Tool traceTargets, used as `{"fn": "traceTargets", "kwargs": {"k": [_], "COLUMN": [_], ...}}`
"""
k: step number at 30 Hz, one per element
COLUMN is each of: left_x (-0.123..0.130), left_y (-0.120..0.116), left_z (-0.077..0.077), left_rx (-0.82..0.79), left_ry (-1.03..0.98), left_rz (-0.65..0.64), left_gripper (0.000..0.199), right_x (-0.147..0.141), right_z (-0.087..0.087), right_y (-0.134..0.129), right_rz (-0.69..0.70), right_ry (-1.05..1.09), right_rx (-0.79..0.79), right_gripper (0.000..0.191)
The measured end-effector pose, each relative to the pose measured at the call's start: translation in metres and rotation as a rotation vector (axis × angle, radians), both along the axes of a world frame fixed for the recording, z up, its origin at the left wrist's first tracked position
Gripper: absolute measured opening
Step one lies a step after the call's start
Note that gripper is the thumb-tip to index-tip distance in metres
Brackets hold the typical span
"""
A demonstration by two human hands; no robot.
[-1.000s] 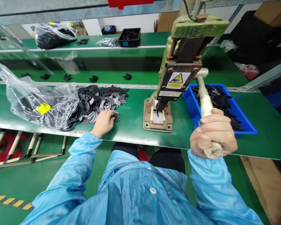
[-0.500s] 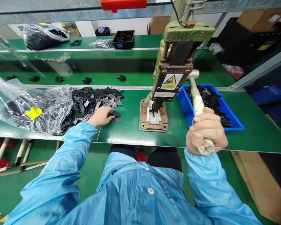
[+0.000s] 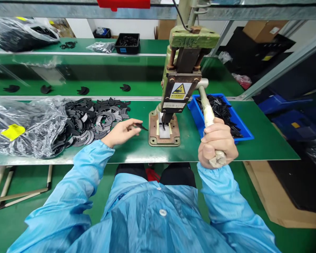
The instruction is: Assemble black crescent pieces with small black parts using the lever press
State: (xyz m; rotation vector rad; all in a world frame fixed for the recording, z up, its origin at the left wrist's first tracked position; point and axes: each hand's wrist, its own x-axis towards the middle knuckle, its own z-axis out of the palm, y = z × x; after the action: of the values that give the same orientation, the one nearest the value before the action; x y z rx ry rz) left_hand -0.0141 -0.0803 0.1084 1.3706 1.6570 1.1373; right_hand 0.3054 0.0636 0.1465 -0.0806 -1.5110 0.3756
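Observation:
My left hand pinches a thin curved black part between thumb and fingers, just left of the press base. My right hand is wrapped round the taped lever of the green hand press. Below the ram, a small dark piece shows on the light plate of the press; the ram partly hides it. A heap of curved black parts lies left of my left hand, spilling from a clear plastic bag.
A blue bin of black pieces stands right of the press, behind my right hand. Several black parts, one of them a rounded piece, lie along the strip behind the bench. A black tray sits on the far shelf.
My left hand has lifted away from the heap and moved right toward the press with a black part. My right hand keeps its hold on the lever. The whole view has shifted slightly.

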Motion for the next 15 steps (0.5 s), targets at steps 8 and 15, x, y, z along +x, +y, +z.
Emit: {"fn": "traceTargets", "kwargs": {"k": [8, 15], "left_x": [0.029, 0.045], "left_y": [0.062, 0.093], "left_z": [-0.031, -0.031], "left_rx": [0.082, -0.046], "left_ry": [-0.216, -0.320], "left_rz": [0.088, 0.169], "left_gripper": [0.046, 0.029], "right_x": [0.002, 0.004], "right_z": [0.001, 0.000], "right_y": [-0.001, 0.000], "right_rz": [-0.001, 0.002], "right_ry": [-0.025, -0.052], "right_rx": [0.004, 0.022], "right_gripper": [0.027, 0.024]}}
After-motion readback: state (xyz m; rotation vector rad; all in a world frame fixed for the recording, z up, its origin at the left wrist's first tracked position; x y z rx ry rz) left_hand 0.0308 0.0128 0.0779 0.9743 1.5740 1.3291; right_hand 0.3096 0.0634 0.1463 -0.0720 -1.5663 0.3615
